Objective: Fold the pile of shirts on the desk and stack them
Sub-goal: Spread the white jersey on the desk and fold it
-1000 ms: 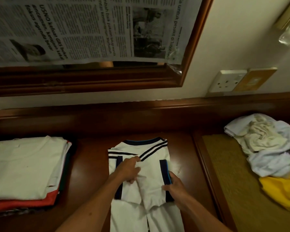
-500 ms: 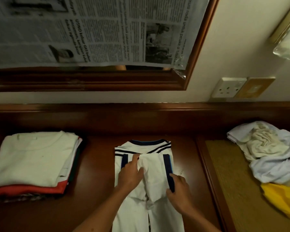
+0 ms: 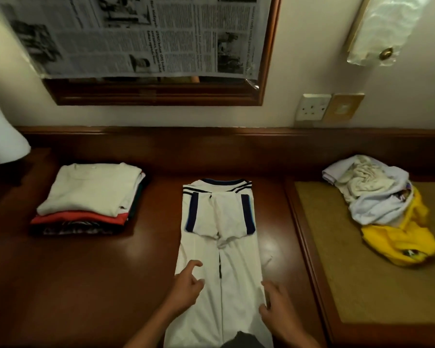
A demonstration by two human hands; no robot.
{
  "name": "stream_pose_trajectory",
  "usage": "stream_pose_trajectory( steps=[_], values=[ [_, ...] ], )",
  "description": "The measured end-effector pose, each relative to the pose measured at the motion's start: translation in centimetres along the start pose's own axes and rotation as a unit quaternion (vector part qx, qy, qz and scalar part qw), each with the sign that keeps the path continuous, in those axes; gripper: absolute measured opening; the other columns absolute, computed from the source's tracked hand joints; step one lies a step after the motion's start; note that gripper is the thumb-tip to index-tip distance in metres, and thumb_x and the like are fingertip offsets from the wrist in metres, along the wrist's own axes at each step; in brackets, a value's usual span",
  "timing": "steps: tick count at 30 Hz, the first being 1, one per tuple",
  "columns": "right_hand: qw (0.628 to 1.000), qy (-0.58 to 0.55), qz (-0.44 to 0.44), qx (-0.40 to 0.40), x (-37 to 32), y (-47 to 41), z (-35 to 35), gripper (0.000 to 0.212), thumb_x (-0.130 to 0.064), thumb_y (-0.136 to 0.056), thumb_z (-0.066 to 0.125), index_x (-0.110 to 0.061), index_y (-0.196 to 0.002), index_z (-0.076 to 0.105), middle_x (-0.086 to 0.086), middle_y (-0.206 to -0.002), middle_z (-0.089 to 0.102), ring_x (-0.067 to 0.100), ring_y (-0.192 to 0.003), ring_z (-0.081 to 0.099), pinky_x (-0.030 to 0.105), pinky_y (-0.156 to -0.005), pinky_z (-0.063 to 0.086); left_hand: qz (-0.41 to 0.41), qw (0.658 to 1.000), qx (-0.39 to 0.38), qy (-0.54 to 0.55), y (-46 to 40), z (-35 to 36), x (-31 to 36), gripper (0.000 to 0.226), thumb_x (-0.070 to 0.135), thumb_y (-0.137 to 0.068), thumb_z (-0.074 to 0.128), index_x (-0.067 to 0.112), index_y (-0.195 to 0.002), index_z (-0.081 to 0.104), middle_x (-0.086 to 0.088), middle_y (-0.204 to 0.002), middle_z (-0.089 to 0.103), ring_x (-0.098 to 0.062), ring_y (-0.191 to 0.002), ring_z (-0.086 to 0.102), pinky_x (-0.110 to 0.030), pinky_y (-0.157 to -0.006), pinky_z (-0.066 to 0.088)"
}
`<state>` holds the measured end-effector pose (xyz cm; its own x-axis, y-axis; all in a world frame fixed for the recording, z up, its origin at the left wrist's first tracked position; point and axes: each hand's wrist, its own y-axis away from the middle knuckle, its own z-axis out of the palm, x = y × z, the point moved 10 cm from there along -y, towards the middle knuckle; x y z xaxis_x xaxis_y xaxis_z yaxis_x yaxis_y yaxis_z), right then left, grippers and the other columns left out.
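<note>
Now, line by line:

Shirt in work: the white jersey (image 3: 219, 247) lies flat on the desk (image 3: 86, 285), collar away from the person, its two sleeves turned in over the chest so the body is a long narrow strip running back under both hands.

Left hand: the left hand (image 3: 186, 288) rests on the near left part of the jersey, forefinger stretched forward on the cloth, the other fingers loosely bent; it grips nothing.

Right hand: the right hand (image 3: 274, 307) sits at the jersey's near right edge, fingers lightly curved against the hem side; whether it has pinched the cloth cannot be told.

Just changed: half a second ago both hands were up on the tucked sleeves near the chest; they have since drawn back toward the body to the lower part of the shirt.

Meaning: the sleeve folds look finished, and the likely next step is to bring the bottom up toward the collar.

Beyond the left hand: the folded stack (image 3: 88, 197), white shirt on top, red beneath.

Beyond the right hand: the unfolded pile (image 3: 377, 197) of pale and yellow shirts on a tan mat (image 3: 362, 285), well apart, still to do.
</note>
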<state>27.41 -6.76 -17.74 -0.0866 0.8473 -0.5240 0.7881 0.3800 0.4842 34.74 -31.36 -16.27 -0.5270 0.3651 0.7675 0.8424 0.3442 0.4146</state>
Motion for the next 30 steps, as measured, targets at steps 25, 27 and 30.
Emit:
stream_pose_trajectory(
  steps=[25,27,30],
  values=[
    [0.972,0.091,-0.157,-0.152,10.7,5.4,15.5,0.060,-0.019,-0.085,0.070,-0.032,-0.139,0.048,0.013,-0.144,0.044,0.030,-0.127,0.047,0.025,-0.097,0.038,-0.055,0.995,-0.079,0.007,10.6,10.7,-20.3,0.049,0.010,-0.077,0.080,0.032,-0.118,0.067,0.003,-0.133,0.056,-0.014,-0.126,0.052,-0.009,-0.097,0.040],
    [0.972,0.054,-0.173,-0.150,10.6,3.9,16.8,0.064,-0.020,-0.082,0.070,-0.035,-0.140,0.046,0.008,-0.142,0.049,0.025,-0.124,0.049,0.026,-0.098,0.040,-0.055,0.997,-0.039,0.037,8.7,10.8,-20.8,0.039,0.008,-0.079,0.078,0.020,-0.115,0.070,0.004,-0.122,0.061,0.001,-0.107,0.057,0.003,-0.080,0.038],
    [0.987,-0.030,-0.125,-0.101,11.5,2.6,18.1,0.059,-0.018,-0.081,0.071,-0.026,-0.136,0.052,0.000,-0.130,0.057,0.021,-0.109,0.058,0.035,-0.090,0.052,-0.031,0.998,-0.006,0.058,7.3,10.9,-20.7,0.017,0.004,-0.082,0.074,0.011,-0.097,0.074,0.007,-0.100,0.068,0.018,-0.084,0.060,0.002,-0.075,0.041]
  ],
)
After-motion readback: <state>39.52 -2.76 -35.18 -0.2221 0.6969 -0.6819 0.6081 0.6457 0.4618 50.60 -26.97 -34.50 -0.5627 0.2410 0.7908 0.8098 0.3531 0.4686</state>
